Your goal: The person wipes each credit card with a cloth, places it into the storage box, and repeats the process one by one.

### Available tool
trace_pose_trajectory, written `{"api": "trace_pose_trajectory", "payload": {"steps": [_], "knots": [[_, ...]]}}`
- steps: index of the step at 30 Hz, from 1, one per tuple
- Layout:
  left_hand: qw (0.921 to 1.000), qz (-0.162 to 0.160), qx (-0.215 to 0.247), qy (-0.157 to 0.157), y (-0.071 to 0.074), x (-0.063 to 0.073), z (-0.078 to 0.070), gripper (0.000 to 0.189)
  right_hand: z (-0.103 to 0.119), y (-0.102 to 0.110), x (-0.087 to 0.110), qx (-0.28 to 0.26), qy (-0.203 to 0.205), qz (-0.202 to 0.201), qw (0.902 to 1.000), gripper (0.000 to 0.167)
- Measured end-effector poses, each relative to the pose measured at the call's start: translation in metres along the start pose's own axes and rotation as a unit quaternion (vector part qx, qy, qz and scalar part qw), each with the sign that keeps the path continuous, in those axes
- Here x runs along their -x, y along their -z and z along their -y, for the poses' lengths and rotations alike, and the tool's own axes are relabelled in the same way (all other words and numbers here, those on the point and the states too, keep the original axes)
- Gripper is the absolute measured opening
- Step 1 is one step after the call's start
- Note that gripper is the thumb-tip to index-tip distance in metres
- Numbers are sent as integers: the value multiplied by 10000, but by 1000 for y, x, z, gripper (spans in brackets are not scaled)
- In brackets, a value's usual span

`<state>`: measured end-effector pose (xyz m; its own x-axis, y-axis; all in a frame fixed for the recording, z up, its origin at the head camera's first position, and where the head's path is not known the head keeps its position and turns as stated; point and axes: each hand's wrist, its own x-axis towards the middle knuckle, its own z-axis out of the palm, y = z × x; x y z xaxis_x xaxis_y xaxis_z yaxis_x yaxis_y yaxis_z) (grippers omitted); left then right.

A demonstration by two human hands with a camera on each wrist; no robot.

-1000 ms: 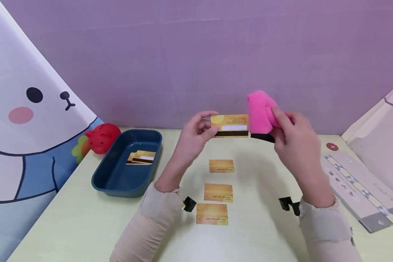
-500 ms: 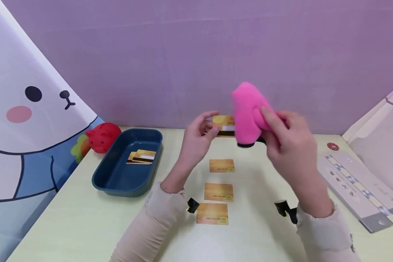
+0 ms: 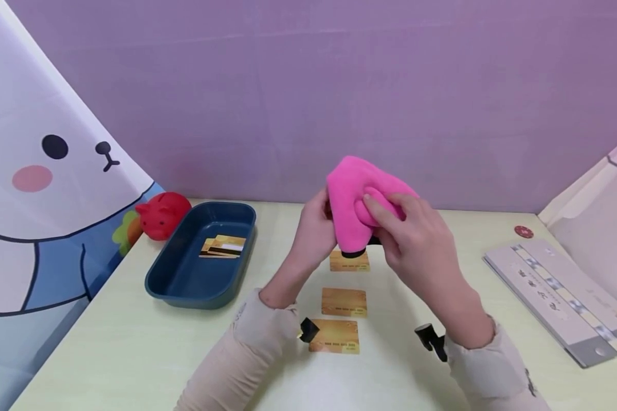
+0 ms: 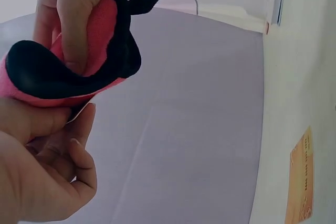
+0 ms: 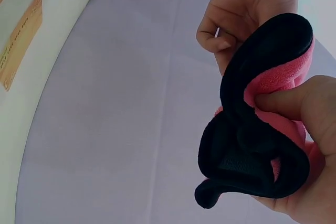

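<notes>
My right hand grips a fuzzy pink cloth with black edging and a black tab, its thumb pushed into a fold. The cloth covers the fingers of my left hand in the head view. From the left wrist view, the thin edge of a card shows beneath the cloth at my left fingers; most of the card is hidden. Below the hands, gold cards lie in a column on the table: a far card, partly covered, a middle card and a near card.
A dark blue tray with a few gold cards stands left, beside a red piggy bank. At right lie a grey flat box and a red chip. A purple curtain hangs behind.
My right hand has carried the pink cloth leftward, over the card in my left hand, which is now hidden in the head view. My left hand has shifted slightly right.
</notes>
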<state>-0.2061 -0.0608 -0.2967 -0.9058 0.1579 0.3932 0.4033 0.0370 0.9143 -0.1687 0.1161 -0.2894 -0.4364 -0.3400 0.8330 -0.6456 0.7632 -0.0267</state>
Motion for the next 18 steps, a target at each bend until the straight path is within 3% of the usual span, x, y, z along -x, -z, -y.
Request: {"api": "trace_pose_trajectory", "payload": {"steps": [8, 18], "knots": [[9994, 62, 203, 267, -1, -1, -3, 47, -3, 3, 0, 74, -234, 42, 9997, 44], [9988, 72, 179, 445, 0, -2, -7, 36, -10, 6, 0, 130, -431, 116, 9989, 40]]}}
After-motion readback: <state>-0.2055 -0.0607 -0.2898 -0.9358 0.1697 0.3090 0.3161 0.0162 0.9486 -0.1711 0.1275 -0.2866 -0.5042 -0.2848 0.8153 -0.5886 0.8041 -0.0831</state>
